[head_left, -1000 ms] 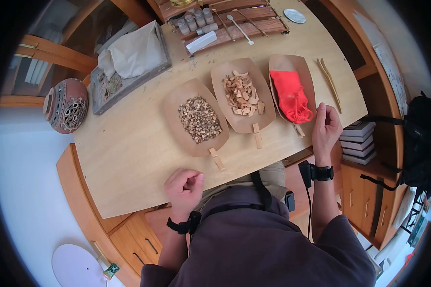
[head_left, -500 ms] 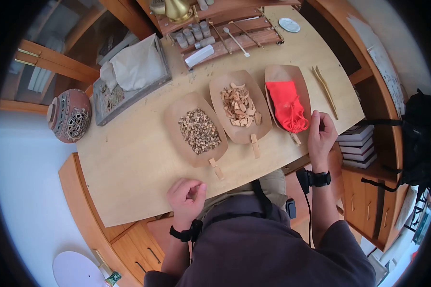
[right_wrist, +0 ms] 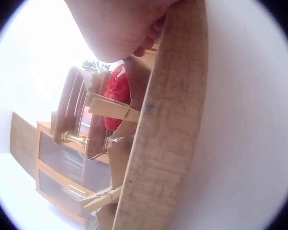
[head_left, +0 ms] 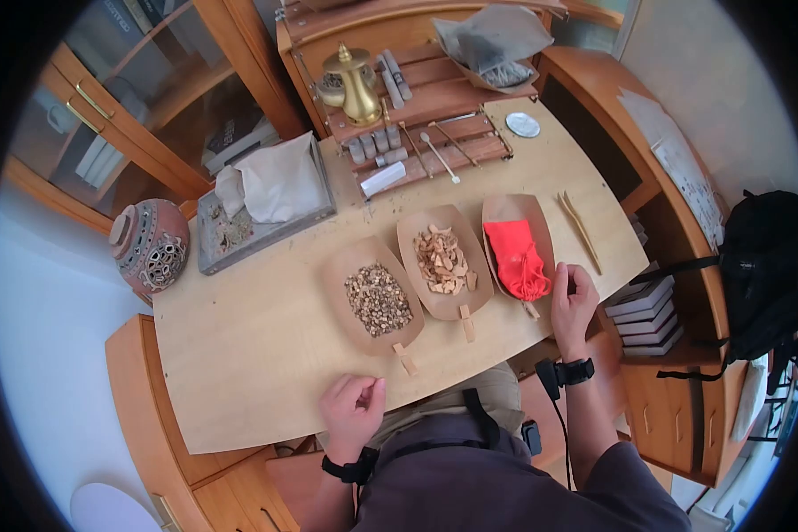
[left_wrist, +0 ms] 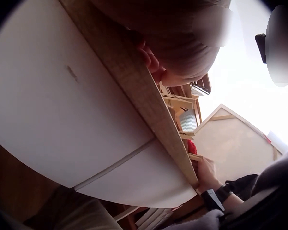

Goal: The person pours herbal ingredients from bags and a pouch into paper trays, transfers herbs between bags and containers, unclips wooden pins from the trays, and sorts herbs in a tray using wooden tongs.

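My left hand [head_left: 353, 410] rests at the table's front edge, fingers loosely curled, holding nothing. At the right, my right hand [head_left: 575, 306] rests by the edge with loosely curled fingers and nothing in them. Close to its left is a paper tray [head_left: 498, 211] bearing a red drawstring pouch [head_left: 512, 251]. The middle paper tray [head_left: 414, 233] contains pale brown dried slices [head_left: 441, 258]. In the left paper tray [head_left: 339, 277] lie small speckled dried pieces [head_left: 379, 300]. A wooden clothespin [head_left: 405, 359] grips that tray's near end; the other two trays have clothespins too, seen closely in the right wrist view.
Wooden tweezers [head_left: 581, 232] lie right of the trays. Behind stand a wooden rack [head_left: 470, 133] with small jars and slim tools, and a brass pot [head_left: 360, 93]. A grey tray [head_left: 266, 232] with cloth and a patterned clay jar [head_left: 151, 248] are at the left.
The head view has tilted up, so the brass pot and the back of the rack now show. Both hands keep their places at the table edge; the trays have not moved.
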A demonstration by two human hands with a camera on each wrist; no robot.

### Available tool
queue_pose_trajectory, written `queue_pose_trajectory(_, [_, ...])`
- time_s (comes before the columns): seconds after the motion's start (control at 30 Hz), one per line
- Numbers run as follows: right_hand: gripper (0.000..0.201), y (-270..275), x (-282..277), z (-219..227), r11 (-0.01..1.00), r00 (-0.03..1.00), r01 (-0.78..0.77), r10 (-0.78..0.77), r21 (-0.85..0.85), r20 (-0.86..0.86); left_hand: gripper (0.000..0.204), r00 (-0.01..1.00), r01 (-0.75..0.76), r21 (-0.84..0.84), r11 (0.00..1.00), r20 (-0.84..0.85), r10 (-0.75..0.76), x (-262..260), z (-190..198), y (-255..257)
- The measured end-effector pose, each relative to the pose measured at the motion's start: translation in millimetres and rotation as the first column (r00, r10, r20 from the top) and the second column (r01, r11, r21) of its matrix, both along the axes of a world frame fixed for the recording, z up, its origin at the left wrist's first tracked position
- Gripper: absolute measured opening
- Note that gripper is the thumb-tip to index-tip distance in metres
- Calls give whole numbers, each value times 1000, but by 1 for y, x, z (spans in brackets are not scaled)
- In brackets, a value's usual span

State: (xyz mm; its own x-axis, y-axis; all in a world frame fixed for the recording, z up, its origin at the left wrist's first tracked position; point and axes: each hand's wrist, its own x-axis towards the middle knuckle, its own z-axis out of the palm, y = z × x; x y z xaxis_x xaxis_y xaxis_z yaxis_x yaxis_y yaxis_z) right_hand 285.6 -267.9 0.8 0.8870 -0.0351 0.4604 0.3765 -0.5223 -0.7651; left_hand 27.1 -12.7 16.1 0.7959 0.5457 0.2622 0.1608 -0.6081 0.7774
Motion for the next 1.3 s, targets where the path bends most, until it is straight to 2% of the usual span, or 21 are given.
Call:
queue_pose_trajectory(0.2, [24,0,-1,1,1000,1000,-2,2,-16,-6,11,999,-7,53,999,46,5,1,0,-1])
queue_pose_trajectory(0.3, [25,0,2,-2,1000,1000,-7,7,3,13,12,998,-28,7,1000,49,28,1,0,-2])
queue_pose_trajectory(0.37, [25,0,0,1,998,998,3,0,-56,58,13,995,27,140,990,92,-40,0,-1,0])
queue_pose_trajectory(0.5, [24,-4,1,-3,1000,1000,-18,18,-17,8,13,997,-2,95,996,81,-5,-2,-4,-2])
queue_pose_trajectory(0.57, [23,-1,-1,-3,989,995,-96,96,116,8,12,997,-22,84,996,73,15,-3,-5,-2])
queue_pose_trajectory(0.7, [21,-2,-3,-3,984,990,-134,138,114,-22,12,996,-32,86,996,84,25,-4,-2,-4])
queue_pose_trajectory(0.9, [19,-6,3,-6,995,993,-72,78,68,-87,13,994,-31,81,996,105,23,-4,-3,-4])
queue_pose_trajectory(1.0, [20,-15,16,-9,986,984,-72,95,153,-150,12,993,-31,90,995,117,20,-5,-4,-3])
queue_pose_trajectory(1.07, [21,-17,26,-8,938,975,-82,146,337,-168,12,993,-29,88,996,113,19,-6,-6,-3])
queue_pose_trajectory(1.23, [26,-6,68,30,942,955,-145,213,303,-205,12,993,-22,115,993,114,9,-5,-7,-2])
queue_pose_trajectory(1.3, [27,4,99,35,927,957,-233,272,294,-98,13,993,-22,126,992,117,7,-4,-6,-2])
